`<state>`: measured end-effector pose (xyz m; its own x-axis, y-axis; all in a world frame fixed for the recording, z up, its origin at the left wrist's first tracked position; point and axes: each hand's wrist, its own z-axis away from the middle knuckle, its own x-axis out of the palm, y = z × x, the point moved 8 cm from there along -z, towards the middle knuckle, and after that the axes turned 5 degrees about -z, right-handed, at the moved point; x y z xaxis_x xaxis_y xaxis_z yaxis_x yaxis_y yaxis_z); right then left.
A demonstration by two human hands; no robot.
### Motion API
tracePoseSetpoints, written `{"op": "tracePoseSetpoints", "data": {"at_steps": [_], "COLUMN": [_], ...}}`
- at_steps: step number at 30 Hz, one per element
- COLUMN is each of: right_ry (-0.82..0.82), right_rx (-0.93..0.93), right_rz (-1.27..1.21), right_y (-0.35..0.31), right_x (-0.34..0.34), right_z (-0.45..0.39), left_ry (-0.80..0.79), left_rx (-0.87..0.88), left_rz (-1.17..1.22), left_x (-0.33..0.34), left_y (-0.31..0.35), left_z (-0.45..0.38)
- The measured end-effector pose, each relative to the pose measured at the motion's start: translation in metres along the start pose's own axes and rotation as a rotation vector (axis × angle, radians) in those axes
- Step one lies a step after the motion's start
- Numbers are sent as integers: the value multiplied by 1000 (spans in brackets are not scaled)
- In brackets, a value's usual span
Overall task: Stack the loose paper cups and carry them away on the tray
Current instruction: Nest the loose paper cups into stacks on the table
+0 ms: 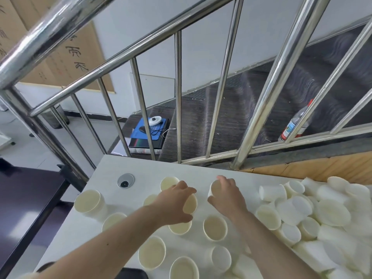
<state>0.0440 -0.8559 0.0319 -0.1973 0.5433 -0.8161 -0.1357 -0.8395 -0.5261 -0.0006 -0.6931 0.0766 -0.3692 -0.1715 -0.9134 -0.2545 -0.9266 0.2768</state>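
Observation:
Several cream paper cups stand upright on the white table. A large loose pile of cups lies on their sides and upside down at the right. My left hand wraps around a tilted paper cup near the table's middle. My right hand grips another tilted cup just to the right, its mouth facing me. Upright cups stand below both hands, one of them an upright cup. No tray is in view.
A steel stair railing rises right behind the table's far edge. A round cable grommet sits in the table at far left. A dark desk stands to the left. A plastic bottle lies on the stairs.

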Motion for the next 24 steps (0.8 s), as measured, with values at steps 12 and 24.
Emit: {"op": "tracePoseSetpoints", "data": {"at_steps": [12,24], "right_ry": [102,-68], "right_rx": [-155,-127], "right_rz": [-10,139], "right_y": [-26,-15], "right_x": [-43,-16], "right_z": [31,65], "left_ry": [-112,-140], "left_rx": [-50,-64], "left_rz": [-85,-49], "left_x": [25,75], "left_y": [0,-14], "left_z": [11,6]}}
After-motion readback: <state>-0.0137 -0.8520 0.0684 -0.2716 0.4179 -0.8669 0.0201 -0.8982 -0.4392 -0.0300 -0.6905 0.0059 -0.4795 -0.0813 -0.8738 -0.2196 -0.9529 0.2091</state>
